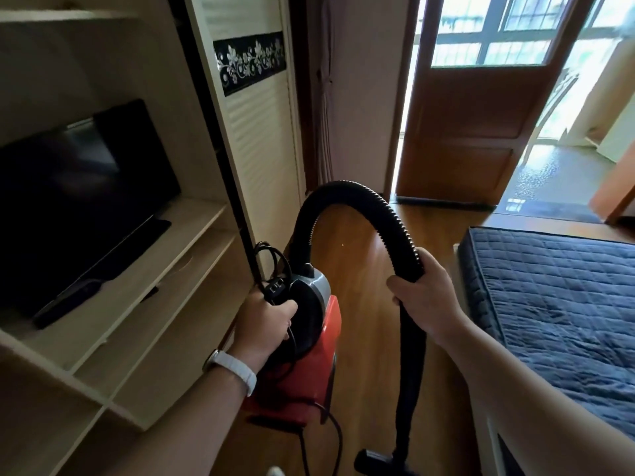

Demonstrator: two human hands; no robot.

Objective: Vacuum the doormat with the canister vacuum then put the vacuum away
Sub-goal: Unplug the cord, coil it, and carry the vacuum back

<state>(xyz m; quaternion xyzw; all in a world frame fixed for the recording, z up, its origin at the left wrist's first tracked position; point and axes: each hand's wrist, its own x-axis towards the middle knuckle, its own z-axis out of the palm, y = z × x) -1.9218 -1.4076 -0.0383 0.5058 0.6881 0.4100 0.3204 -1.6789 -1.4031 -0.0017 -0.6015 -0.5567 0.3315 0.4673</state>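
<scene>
Nozzle [379, 462] is showing at the very bottom of my feed, black, at the lower end of the black wand [410, 372], which is running up to the right hand [427, 300]. That hand's fingers [426, 260] are curling fully round the ribbed hose [364, 204] just where it is joining the wand, gripping it. The hose is arching up and over to the left and dropping into the top of the canister vacuum [326, 324], which is red-bodied with a grey and black end. The left hand [266, 319], wearing a white wristband [232, 367], is gripping the canister's black handle, its fingers closing tight round it together with a bundle of black power cord [271, 261]. More cord is trailing below the red body. I am not able to tell whether the canister is touching the wooden floor [360, 262]. To the left, a pale shelf unit [165, 304] is carrying a dark television [79, 187]. To the right, a bed [567, 297] is lying under a blue quilted cover. Farther on, a dark doormat [549, 210] is lying across the threshold beside the open brown door [464, 132], well apart from the nozzle, with bright windows [494, 46] glowing beyond.
</scene>
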